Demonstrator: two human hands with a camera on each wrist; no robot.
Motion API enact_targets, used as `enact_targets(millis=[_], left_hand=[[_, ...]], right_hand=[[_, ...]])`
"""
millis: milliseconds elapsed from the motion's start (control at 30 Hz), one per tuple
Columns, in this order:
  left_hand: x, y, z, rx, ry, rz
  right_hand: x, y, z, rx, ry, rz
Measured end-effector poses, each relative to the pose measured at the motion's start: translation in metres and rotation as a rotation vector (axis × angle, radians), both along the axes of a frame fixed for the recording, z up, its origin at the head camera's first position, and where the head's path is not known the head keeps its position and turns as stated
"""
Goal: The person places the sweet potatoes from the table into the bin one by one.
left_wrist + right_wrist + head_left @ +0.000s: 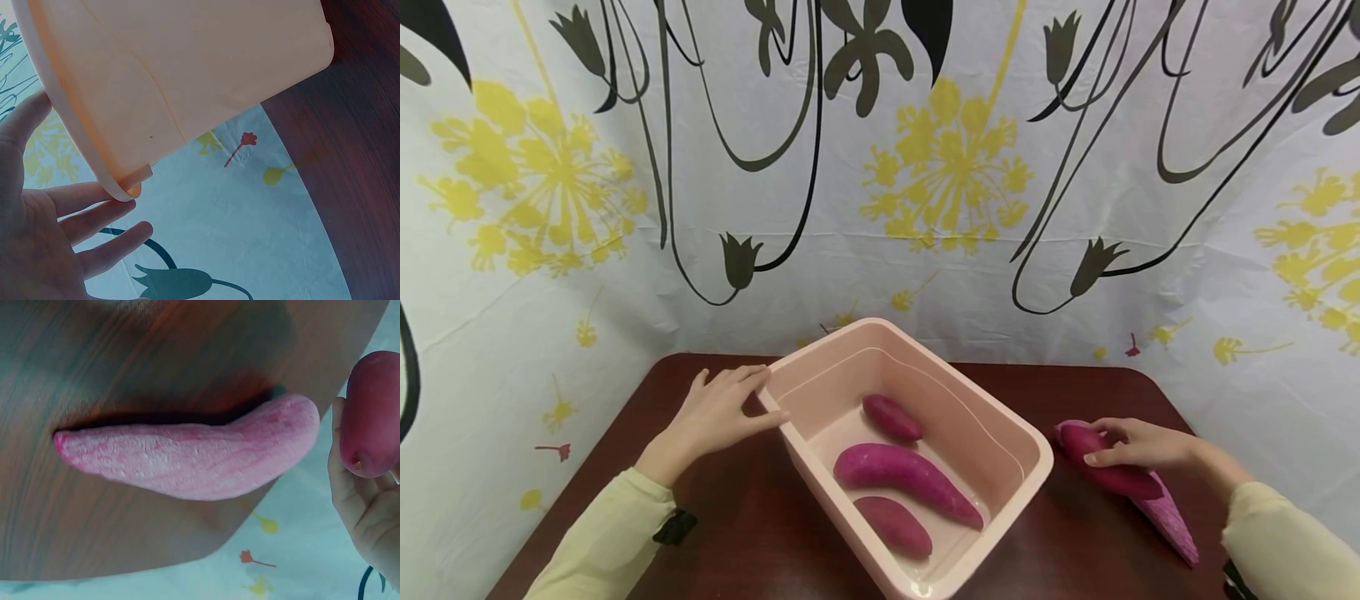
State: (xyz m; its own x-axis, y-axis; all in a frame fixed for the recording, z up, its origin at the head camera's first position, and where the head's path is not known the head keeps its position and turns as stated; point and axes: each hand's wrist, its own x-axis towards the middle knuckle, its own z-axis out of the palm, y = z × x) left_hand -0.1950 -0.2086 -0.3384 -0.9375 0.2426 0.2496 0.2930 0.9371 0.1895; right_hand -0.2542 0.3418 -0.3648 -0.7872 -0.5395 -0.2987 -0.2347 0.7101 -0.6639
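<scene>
Inside a pale pink plastic tub [917,333] lie a small purple sweet potato [891,418], a long curved one [906,477] and a plump one [893,527]. My left hand [718,417] grips the tub's far left corner, thumb and index finger at the rim [78,134], other fingers spread outside. To the right of the tub, my right hand [1142,444] holds a smooth dark pink sweet potato [1093,462], also seen in the right wrist view [375,412]. Beneath it, a paler, rough-skinned sweet potato [194,459] lies on the table, partly hidden in the head view.
The dark red-brown wooden table [737,517] has rounded far corners. Behind it and at both sides hangs a white cloth [850,275] printed with yellow flowers and dark stems. The tub stands turned at an angle, mid-table.
</scene>
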Motion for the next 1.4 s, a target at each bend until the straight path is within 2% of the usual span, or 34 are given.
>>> enact_targets(millis=[100, 200, 333, 500, 633, 800, 1100, 1400], left_hand=[[0.0, 0.0, 0.0, 0.003, 0.0, 0.0], [0.0, 0.0, 0.0, 0.004, 0.001, -0.001], [0.0, 0.0, 0.0, 0.011, 0.001, -0.003], [0.001, 0.0, 0.0, 0.014, -0.001, -0.002], [0.0, 0.0, 0.0, 0.013, -0.003, 0.001], [0.0, -0.001, 0.0, 0.012, -0.002, -0.001], [0.0, 0.0, 0.0, 0.008, -0.004, -0.002], [0.0, 0.0, 0.001, 0.004, -0.003, -0.004]], right_hand=[[0.002, 0.003, 0.006, -0.043, -0.034, 0.013], [0.004, 0.005, 0.013, -0.043, -0.005, 0.028], [0.007, 0.006, 0.024, -0.004, 0.082, 0.045], [0.012, 0.004, 0.04, 0.064, 0.137, 0.04], [0.016, 0.0, 0.051, 0.124, 0.152, 0.02], [0.02, -0.003, 0.063, 0.149, 0.137, 0.007], [0.022, -0.006, 0.081, 0.147, 0.162, 0.048], [0.021, -0.013, 0.102, 0.214, 0.239, 0.054]])
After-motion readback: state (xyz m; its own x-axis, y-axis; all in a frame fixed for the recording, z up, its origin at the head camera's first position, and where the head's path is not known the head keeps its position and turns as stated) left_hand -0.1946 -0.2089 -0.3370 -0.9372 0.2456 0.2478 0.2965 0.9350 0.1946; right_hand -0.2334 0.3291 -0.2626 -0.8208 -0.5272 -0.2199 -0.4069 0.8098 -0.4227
